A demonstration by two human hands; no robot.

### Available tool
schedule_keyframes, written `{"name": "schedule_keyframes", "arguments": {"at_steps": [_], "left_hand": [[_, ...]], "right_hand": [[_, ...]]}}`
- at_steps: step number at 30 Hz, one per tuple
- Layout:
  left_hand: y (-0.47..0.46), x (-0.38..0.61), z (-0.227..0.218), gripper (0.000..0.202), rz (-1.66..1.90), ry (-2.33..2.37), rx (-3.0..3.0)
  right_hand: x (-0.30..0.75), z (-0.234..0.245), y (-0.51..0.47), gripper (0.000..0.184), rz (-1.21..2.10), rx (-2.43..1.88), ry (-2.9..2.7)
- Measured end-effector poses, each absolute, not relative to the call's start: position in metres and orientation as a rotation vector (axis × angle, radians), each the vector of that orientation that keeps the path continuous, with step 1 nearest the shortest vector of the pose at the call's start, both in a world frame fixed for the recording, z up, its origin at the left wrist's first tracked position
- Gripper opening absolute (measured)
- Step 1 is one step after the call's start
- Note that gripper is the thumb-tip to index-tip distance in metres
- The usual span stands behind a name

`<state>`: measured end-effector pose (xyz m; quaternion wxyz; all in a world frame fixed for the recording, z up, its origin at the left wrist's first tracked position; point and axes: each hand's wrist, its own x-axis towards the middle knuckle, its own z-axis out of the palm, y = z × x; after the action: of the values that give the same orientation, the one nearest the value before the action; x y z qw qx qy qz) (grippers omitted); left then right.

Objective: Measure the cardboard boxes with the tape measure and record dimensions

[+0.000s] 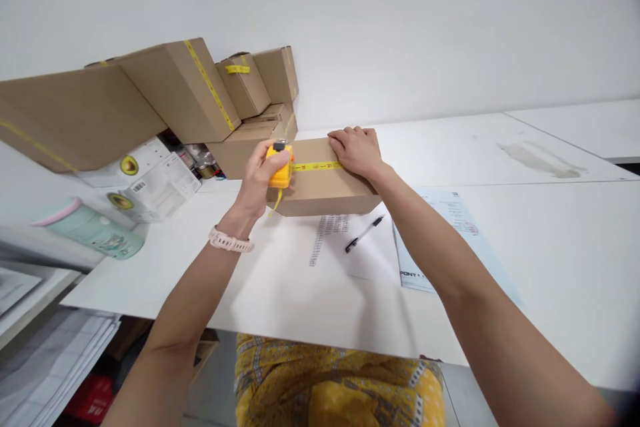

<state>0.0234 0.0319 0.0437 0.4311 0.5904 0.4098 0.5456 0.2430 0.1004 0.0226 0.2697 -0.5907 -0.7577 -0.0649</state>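
Observation:
A cardboard box [325, 188] with yellow printed tape along its top lies before me on the white table. My left hand [261, 170], with a pink band at the wrist, is closed around a yellow tape measure [281, 165] at the box's left end. The thumb presses on its face, and a yellow strap hangs below it. Over the right end of the box's top rests my right hand [356, 152], its bent fingers gripping the far edge. Whether the tape measure's blade is pulled out I cannot tell.
A printed sheet [365, 260] with a black pen [364, 233] lies in front of the box, beside a light blue paper [450, 220]. Several taped cartons [175, 90] are stacked at left. A green tumbler [93, 230] stands by white avocado-printed boxes [157, 190].

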Motion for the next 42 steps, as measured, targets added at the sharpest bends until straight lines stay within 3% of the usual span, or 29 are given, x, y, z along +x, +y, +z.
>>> {"name": "schedule_keyframes", "arguments": {"at_steps": [7, 23, 27, 33, 38, 42], "left_hand": [[0.074, 0.054, 0.066, 0.041, 0.936, 0.880, 1.098], [0.080, 0.080, 0.087, 0.037, 0.814, 1.058, 1.071], [0.076, 0.086, 0.079, 0.029, 0.933, 0.988, 1.010], [0.040, 0.087, 0.060, 0.037, 0.943, 1.036, 0.998], [-0.025, 0.077, 0.018, 0.037, 0.954, 1.001, 0.992], [-0.057, 0.072, -0.017, 0.049, 0.989, 0.971, 0.946]], "right_hand": [[0.241, 0.017, 0.087, 0.052, -0.276, -1.550, -2.014], [0.240, 0.021, 0.075, 0.056, -0.312, -1.563, -2.112], [0.240, 0.021, 0.076, 0.055, -0.310, -1.558, -2.103], [0.241, 0.018, 0.081, 0.055, -0.286, -1.528, -2.087], [0.243, 0.017, 0.086, 0.055, -0.253, -1.524, -2.091], [0.243, 0.019, 0.085, 0.057, -0.237, -1.533, -2.108]]}}
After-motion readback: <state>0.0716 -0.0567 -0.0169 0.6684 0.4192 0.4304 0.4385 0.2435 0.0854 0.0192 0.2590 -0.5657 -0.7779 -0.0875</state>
